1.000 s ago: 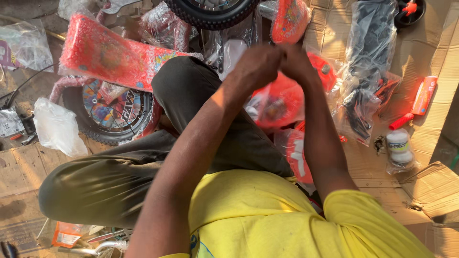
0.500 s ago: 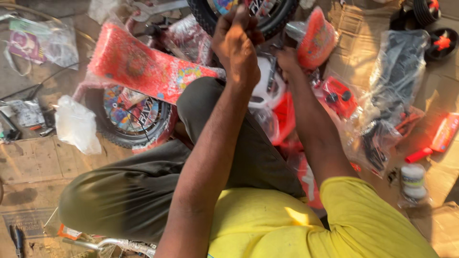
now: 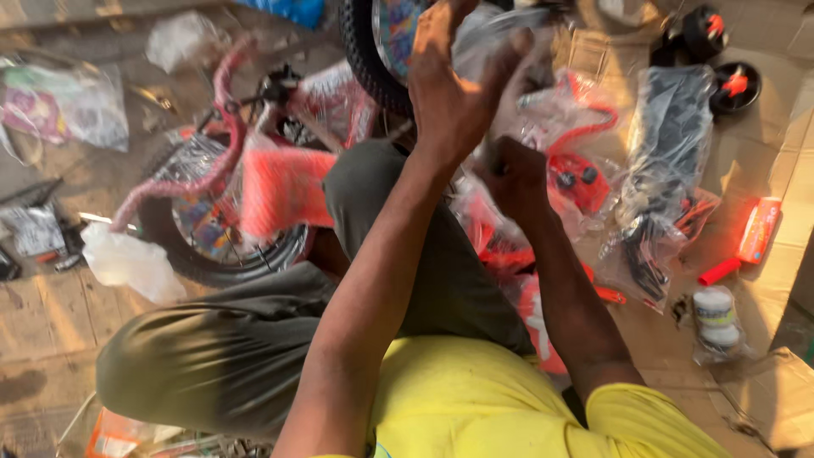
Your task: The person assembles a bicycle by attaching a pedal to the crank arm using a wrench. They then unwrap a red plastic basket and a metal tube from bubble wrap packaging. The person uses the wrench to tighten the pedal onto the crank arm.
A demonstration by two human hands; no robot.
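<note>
Flattened cardboard (image 3: 763,170) covers the floor on the right. Left, a small pink bicycle frame (image 3: 280,182) lies over a black-tyred wheel (image 3: 212,254); a second wheel (image 3: 373,59) sits far centre. Bagged red parts (image 3: 577,174) crowd the middle-right. Clear plastic wrap (image 3: 500,51), far centre above the person's knee. Left hand (image 3: 445,97) raised, fingers clamped on the wrap. Right hand (image 3: 517,174) just below, fingers fisted on it too. Two small training wheels (image 3: 721,59) far right.

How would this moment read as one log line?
left hand: grips clear plastic bag | right hand: closed on bag, lower | bicycle wheel: behind
</note>
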